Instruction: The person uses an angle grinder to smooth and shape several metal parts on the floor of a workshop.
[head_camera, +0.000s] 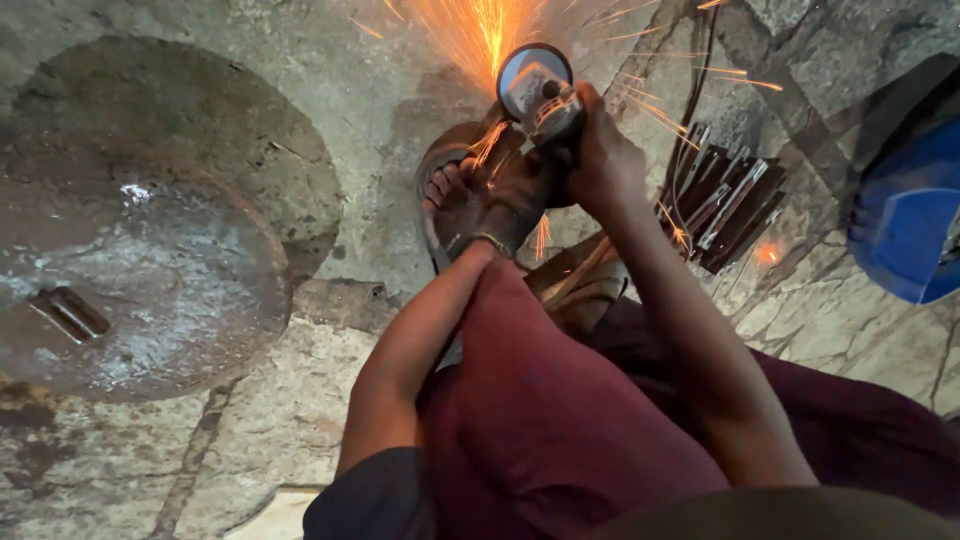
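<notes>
An angle grinder (538, 92) with a round disc throws orange sparks (480, 30) up and to the right. My right hand (603, 155) grips it just behind the disc guard. My left hand (520, 185), with a band at the wrist, is curled around the grinder's dark body lower down, in shadow. My foot in a sandal (448, 190) rests just left of the hands. The piece under the disc is hidden by hands and tool. My knees in dark red cloth (560, 400) fill the foreground.
A stack of short metal bars (728, 205) lies right of the grinder, with a cable running past it. A blue container (905, 225) is at the far right. A large round rusty plate (140, 270) with a small metal piece (68, 312) lies on the stone floor (270, 420) at left.
</notes>
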